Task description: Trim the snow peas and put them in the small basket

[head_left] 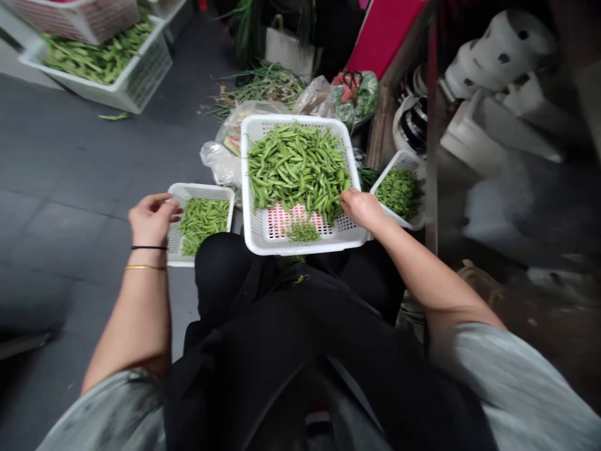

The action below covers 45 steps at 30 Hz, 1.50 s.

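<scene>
A large white plastic basket (263,241) rests on my knees, heaped with green pea pods (295,166) at its far end and a small tuft of trimmings (303,232) near its front. My right hand (361,208) reaches into the pile at the basket's right side, fingers curled in among the pods; what they grip is hidden. My left hand (151,219) hovers over the left rim of a small white basket (174,241) on the floor holding more pods (203,220); its fingers are curled together, and anything in them is hidden.
Another small white basket (399,164) of green trimmings sits at the right beside a wooden shelf edge (378,125). Plastic bags (223,160) lie beyond the big basket. A large crate of pods (136,81) stands far left on the grey floor. White containers (498,56) crowd the right.
</scene>
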Available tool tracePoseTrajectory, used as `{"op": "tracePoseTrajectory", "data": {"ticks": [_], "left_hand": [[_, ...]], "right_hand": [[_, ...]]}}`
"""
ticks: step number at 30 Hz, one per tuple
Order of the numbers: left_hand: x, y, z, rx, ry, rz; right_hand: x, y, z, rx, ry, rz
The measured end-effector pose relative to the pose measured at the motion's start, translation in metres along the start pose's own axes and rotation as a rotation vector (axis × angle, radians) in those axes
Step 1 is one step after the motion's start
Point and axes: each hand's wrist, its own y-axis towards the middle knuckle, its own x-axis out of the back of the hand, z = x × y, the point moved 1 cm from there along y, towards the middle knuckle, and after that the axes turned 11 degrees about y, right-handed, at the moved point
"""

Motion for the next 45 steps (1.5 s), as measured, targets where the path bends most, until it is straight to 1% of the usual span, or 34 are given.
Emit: {"op": "tracePoseTrajectory", "data": {"ticks": [1,2,3,5,7,8,9,11,12,13,14,15,16,18,20,22,24,25,26,27,28,30,31,33,35,36,38,39,40,41,42,43,44,45], "left_hand": [[0.004,-0.009,-0.003,0.018,-0.046,0.000],[0.002,-0.023,-0.009,0.048,-0.223,0.092],[-0.006,-0.041,-0.017,0.062,-0.359,0.227],[-0.033,-0.080,-0.036,0.049,-0.376,0.402],[-0.066,-0.113,-0.055,0.025,-0.395,0.686],[-0.079,-0.126,-0.064,0.018,-0.403,0.823],[-0.089,-0.134,-0.070,0.025,-0.409,0.930],[-0.101,-0.141,-0.079,0.113,-0.450,1.002],[-0.104,-0.140,-0.081,0.175,-0.481,1.004],[-0.106,-0.138,-0.082,0.237,-0.519,0.988],[-0.107,-0.136,-0.083,0.285,-0.562,0.966],[-0.108,-0.133,-0.084,0.313,-0.605,0.937],[-0.109,-0.131,-0.085,0.318,-0.647,0.895],[-0.110,-0.128,-0.086,0.293,-0.712,0.807],[-0.111,-0.127,-0.086,0.274,-0.720,0.770],[-0.108,-0.127,-0.084,0.274,-0.678,0.803],[-0.103,-0.127,-0.083,0.260,-0.618,0.874],[-0.100,-0.127,-0.083,0.244,-0.585,0.916],[-0.096,-0.126,-0.084,0.228,-0.555,0.958],[-0.093,-0.126,-0.084,0.218,-0.529,0.996],[-0.090,-0.125,-0.085,0.217,-0.510,1.028],[-0.085,-0.124,-0.086,0.237,-0.494,1.063],[-0.083,-0.123,-0.087,0.251,-0.493,1.072],[-0.081,-0.123,-0.087,0.272,-0.484,1.091],[-0.081,-0.122,-0.087,0.274,-0.455,1.113],[-0.081,-0.121,-0.087,0.262,-0.426,1.131],[-0.082,-0.121,-0.088,0.187,-0.315,1.173],[-0.082,-0.121,-0.090,0.105,-0.226,1.180],[-0.082,-0.121,-0.092,-0.007,-0.125,1.164],[-0.081,-0.121,-0.094,-0.138,-0.024,1.124],[-0.080,-0.121,-0.096,-0.273,0.063,1.068],[-0.079,-0.121,-0.099,-0.395,0.129,1.010],[-0.077,-0.122,-0.101,-0.490,0.168,0.963],[-0.075,-0.121,-0.102,-0.549,0.180,0.926]], "right_hand": [[-0.002,-0.002,-0.001,0.023,0.010,-0.015],[-0.006,-0.004,-0.001,0.036,0.018,-0.018],[-0.010,-0.004,-0.001,0.048,0.024,-0.008],[-0.016,-0.001,-0.001,0.057,0.033,0.007],[-0.015,0.002,-0.002,0.066,0.054,-0.017],[-0.011,0.002,-0.002,0.068,0.066,-0.041],[-0.005,0.000,-0.003,0.066,0.069,-0.065],[0.012,-0.012,0.001,0.068,0.159,-0.153],[0.021,-0.022,0.005,0.079,0.280,-0.216],[0.029,-0.034,0.012,0.104,0.446,-0.281],[0.036,-0.047,0.020,0.139,0.685,-0.347],[0.040,-0.059,0.031,0.180,0.910,-0.359],[0.042,-0.070,0.043,0.237,1.084,-0.323],[0.039,-0.085,0.068,0.321,1.292,-0.233],[0.031,-0.091,0.086,0.310,1.452,-0.119],[0.022,-0.090,0.096,0.262,1.605,0.046],[0.017,-0.088,0.096,0.225,1.730,0.228],[0.016,-0.086,0.093,0.212,1.775,0.287],[0.018,-0.084,0.087,0.196,1.813,0.300],[0.021,-0.082,0.079,0.176,1.844,0.264],[0.025,-0.081,0.070,0.152,1.864,0.181],[0.035,-0.079,0.053,0.118,1.830,-0.046],[0.040,-0.079,0.047,0.120,1.758,-0.152],[0.049,-0.083,0.044,0.187,1.482,-0.306],[0.054,-0.088,0.054,0.328,1.093,-0.369],[0.054,-0.090,0.062,0.409,0.896,-0.373],[0.049,-0.091,0.078,0.559,0.578,-0.322],[0.046,-0.090,0.085,0.615,0.477,-0.280],[0.042,-0.089,0.090,0.660,0.418,-0.238],[0.039,-0.088,0.094,0.693,0.403,-0.196],[0.036,-0.087,0.096,0.717,0.434,-0.159],[0.034,-0.086,0.096,0.727,0.512,-0.134],[0.032,-0.085,0.096,0.717,0.633,-0.120],[0.031,-0.085,0.094,0.679,0.788,-0.110]]}}
